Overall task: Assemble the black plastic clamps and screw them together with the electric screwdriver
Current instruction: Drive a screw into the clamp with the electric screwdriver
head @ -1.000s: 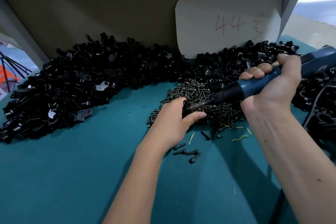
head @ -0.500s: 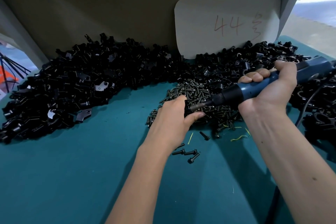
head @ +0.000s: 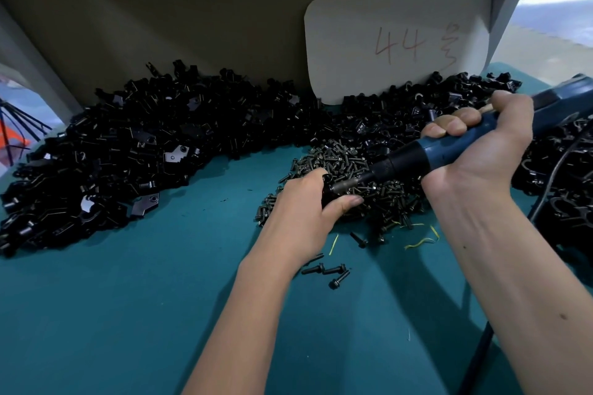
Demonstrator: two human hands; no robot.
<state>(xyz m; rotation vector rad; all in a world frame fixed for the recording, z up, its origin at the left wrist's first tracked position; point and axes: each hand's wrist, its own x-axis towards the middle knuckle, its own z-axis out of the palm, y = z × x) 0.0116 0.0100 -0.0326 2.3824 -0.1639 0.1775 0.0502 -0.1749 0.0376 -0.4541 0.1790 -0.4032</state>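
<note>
A long heap of black plastic clamp parts (head: 134, 151) fills the nine to eleven o'clock stretch of a teal table (head: 112, 314), banked against a tan board that closes off the back. Toward the centre, a person's left hand (head: 301, 218) grips a black clamp (head: 327, 192) at the near edge of a pile of dark screws (head: 362, 183), fingers (head: 309, 178) curled over its top and the thumb pressed along its near side; most of the clamp is hidden in the grip. The metal bit of a blue electric screwdriver (head: 449, 144) meets the clamp from the two o'clock side. At six o'clock of the screw pile a few loose screws (head: 330, 271) lie on the table, next to thin yellow strands (head: 420, 240). Above, at one o'clock, a white card (head: 398, 42) marked "44" in red leans on the board. At three o'clock the right hand (head: 481, 151) wraps fully around the screwdriver's body, fingers closed over the top. More black clamp parts are piled behind and to the right of it, where a dark cord (head: 545, 189) trails down.
</note>
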